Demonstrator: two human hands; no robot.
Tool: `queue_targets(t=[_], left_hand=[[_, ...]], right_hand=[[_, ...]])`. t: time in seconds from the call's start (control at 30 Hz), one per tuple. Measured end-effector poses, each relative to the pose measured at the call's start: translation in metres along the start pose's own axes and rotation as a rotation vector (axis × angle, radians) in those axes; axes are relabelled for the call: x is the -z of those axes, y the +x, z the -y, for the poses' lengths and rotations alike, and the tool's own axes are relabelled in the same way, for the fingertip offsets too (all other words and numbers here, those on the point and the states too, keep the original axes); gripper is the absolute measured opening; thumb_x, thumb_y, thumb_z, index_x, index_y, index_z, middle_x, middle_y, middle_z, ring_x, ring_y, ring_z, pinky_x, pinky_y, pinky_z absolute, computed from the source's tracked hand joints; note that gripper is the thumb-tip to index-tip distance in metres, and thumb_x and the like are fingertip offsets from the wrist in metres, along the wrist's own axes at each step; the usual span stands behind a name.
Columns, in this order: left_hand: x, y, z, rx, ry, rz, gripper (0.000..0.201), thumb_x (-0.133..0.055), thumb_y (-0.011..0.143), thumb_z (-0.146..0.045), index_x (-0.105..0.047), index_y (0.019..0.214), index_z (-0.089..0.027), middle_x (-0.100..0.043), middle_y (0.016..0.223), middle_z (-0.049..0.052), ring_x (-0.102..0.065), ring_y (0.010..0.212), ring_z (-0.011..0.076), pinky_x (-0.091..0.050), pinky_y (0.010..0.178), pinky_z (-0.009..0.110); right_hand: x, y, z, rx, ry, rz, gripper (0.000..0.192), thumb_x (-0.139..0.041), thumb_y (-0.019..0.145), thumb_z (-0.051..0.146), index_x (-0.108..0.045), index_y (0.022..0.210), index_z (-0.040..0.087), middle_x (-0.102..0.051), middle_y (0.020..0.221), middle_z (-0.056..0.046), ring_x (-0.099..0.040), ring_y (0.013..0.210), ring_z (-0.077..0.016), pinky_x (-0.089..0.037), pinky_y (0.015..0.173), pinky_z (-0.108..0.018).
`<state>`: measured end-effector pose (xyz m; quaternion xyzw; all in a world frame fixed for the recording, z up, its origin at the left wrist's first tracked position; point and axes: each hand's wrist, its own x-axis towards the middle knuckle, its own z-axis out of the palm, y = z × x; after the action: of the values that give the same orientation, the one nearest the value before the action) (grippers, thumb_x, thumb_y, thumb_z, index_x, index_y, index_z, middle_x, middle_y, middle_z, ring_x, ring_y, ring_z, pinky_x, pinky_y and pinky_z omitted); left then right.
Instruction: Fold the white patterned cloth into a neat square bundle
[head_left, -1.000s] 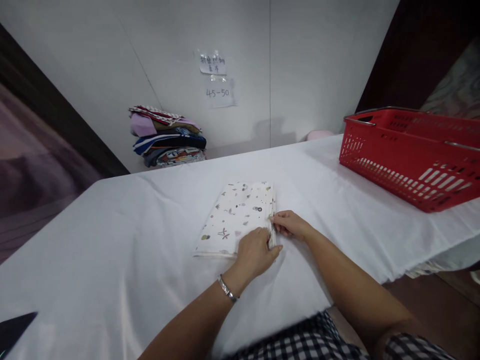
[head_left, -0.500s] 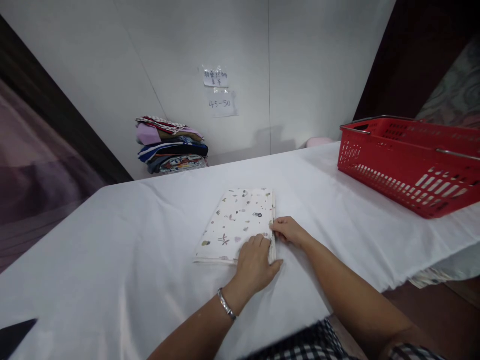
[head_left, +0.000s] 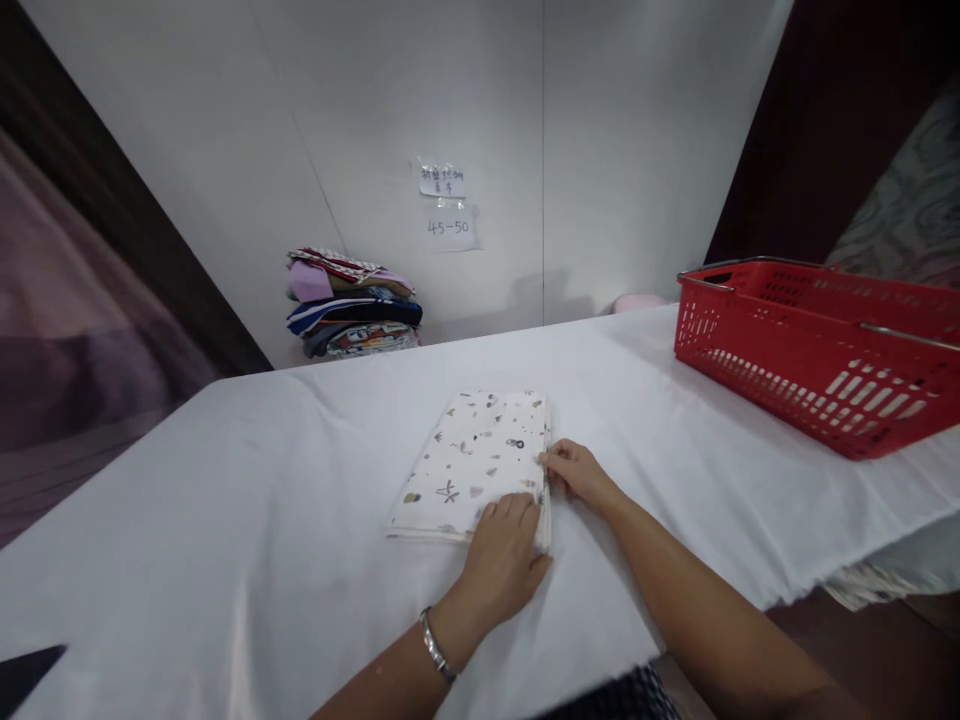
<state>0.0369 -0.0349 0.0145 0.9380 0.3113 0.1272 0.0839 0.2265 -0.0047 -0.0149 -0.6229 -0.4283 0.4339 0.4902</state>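
A folded white cloth (head_left: 465,455) with small prints of starfish, shells and plants lies flat on the white-covered table (head_left: 300,540). My left hand (head_left: 501,555), a silver bracelet on its wrist, rests palm down across the cloth's near right corner, fingers stretched out and thumb off to the right. At the cloth's right edge, my right hand (head_left: 576,470) pinches the folded layers between thumb and fingers. The left hand covers part of the near edge.
On the right side stands a red plastic basket (head_left: 787,360) with metal handles. A stack of folded fabrics (head_left: 356,305) sits beyond the far edge by the wall. Paper signs (head_left: 451,228) hang there. A dark flat piece (head_left: 26,680) shows at lower left.
My left hand has slid slightly toward me along the cloth's near corner. The right hand keeps its pinch on the edge. The whole view has tilted up a little.
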Motion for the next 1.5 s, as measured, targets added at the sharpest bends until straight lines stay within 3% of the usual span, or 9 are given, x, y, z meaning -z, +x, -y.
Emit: queue_targets(t=[0.27, 0.43, 0.67, 0.87, 1.03, 1.17, 1.23, 1.33, 1.5], left_hand=[[-0.002, -0.018, 0.037, -0.091, 0.065, -0.086, 0.062, -0.062, 0.075, -0.029, -0.038, 0.131, -0.024, -0.036, 0.142, 0.008, -0.024, 0.134, 0.0282, -0.020, 0.109, 0.053], [-0.011, -0.022, 0.043, -0.084, 0.071, -0.078, 0.048, -0.052, 0.084, -0.034, -0.041, 0.130, -0.026, -0.039, 0.141, 0.006, -0.029, 0.133, 0.0261, -0.018, 0.109, 0.053], [-0.015, -0.022, 0.039, -0.060, 0.051, -0.086, 0.047, -0.053, 0.085, -0.037, -0.042, 0.130, -0.026, -0.042, 0.139, 0.007, -0.031, 0.132, 0.0254, -0.019, 0.109, 0.052], [-0.020, -0.019, 0.034, -0.047, 0.050, -0.084, 0.051, -0.048, 0.086, -0.042, -0.038, 0.133, -0.023, -0.036, 0.143, 0.006, -0.026, 0.134, 0.0256, -0.017, 0.111, 0.050], [-0.019, -0.018, 0.031, -0.065, 0.031, -0.064, 0.053, -0.042, 0.089, -0.042, -0.033, 0.136, -0.019, -0.032, 0.146, 0.007, -0.022, 0.136, 0.0241, -0.015, 0.113, 0.047], [-0.018, -0.018, 0.030, -0.067, 0.034, -0.059, 0.053, -0.045, 0.088, -0.041, -0.034, 0.135, -0.020, -0.033, 0.145, 0.007, -0.023, 0.136, 0.0237, -0.013, 0.113, 0.046], [-0.018, -0.018, 0.030, -0.072, 0.029, -0.060, 0.054, -0.047, 0.087, -0.041, -0.034, 0.135, -0.020, -0.033, 0.145, 0.007, -0.023, 0.136, 0.0236, -0.012, 0.113, 0.046], [-0.018, -0.017, 0.031, -0.084, 0.010, -0.071, 0.056, -0.051, 0.085, -0.039, -0.035, 0.135, -0.019, -0.035, 0.144, 0.008, -0.023, 0.136, 0.0231, -0.013, 0.113, 0.045], [-0.014, -0.023, 0.042, -0.082, 0.021, -0.081, 0.043, -0.051, 0.086, -0.032, -0.045, 0.126, -0.019, -0.046, 0.136, 0.008, -0.030, 0.132, 0.0214, -0.018, 0.112, 0.042]], right_hand=[[0.022, 0.030, -0.006, 0.055, -0.077, -0.261, 0.039, -0.055, 0.070, 0.041, -0.054, 0.102, 0.019, -0.063, 0.084, -0.003, -0.060, 0.069, -0.0140, -0.043, 0.047, -0.021], [0.028, 0.078, 0.009, 0.034, -0.269, -0.299, 0.056, -0.054, 0.073, 0.050, -0.050, 0.119, 0.018, -0.058, 0.116, -0.012, -0.060, 0.092, -0.0196, -0.049, 0.065, -0.027], [0.016, 0.135, 0.017, 0.035, -0.490, -0.276, 0.059, -0.068, 0.064, 0.037, -0.055, 0.118, 0.015, -0.061, 0.114, -0.015, -0.056, 0.106, -0.0282, -0.044, 0.087, -0.038], [0.016, 0.154, 0.014, 0.114, -0.590, -0.278, 0.054, -0.055, 0.075, 0.029, -0.049, 0.126, 0.013, -0.059, 0.118, -0.013, -0.057, 0.105, -0.0241, -0.045, 0.088, -0.034], [0.019, 0.160, 0.021, 0.103, -0.731, -0.255, 0.050, -0.059, 0.071, 0.023, -0.055, 0.119, 0.009, -0.059, 0.116, -0.019, -0.054, 0.109, -0.0323, -0.040, 0.092, -0.043], [0.003, 0.137, 0.040, 0.228, -0.829, -0.205, 0.052, -0.058, 0.074, 0.020, -0.051, 0.124, 0.009, -0.046, 0.131, -0.024, -0.037, 0.124, -0.0389, -0.027, 0.101, -0.052], [-0.014, 0.108, 0.047, 0.360, -0.855, -0.120, 0.053, -0.057, 0.077, 0.023, -0.048, 0.128, 0.013, -0.038, 0.140, -0.018, -0.027, 0.132, -0.0347, -0.020, 0.107, -0.049], [-0.041, 0.050, 0.046, 0.514, -0.850, 0.089, 0.052, -0.056, 0.080, 0.035, -0.047, 0.129, 0.024, -0.040, 0.141, -0.005, -0.032, 0.131, -0.0252, -0.025, 0.109, -0.040], [-0.051, -0.024, 0.023, 0.592, -0.937, 0.302, 0.046, -0.038, 0.090, 0.043, -0.045, 0.131, 0.024, -0.046, 0.137, -0.008, -0.038, 0.128, -0.0239, -0.029, 0.106, -0.046]])
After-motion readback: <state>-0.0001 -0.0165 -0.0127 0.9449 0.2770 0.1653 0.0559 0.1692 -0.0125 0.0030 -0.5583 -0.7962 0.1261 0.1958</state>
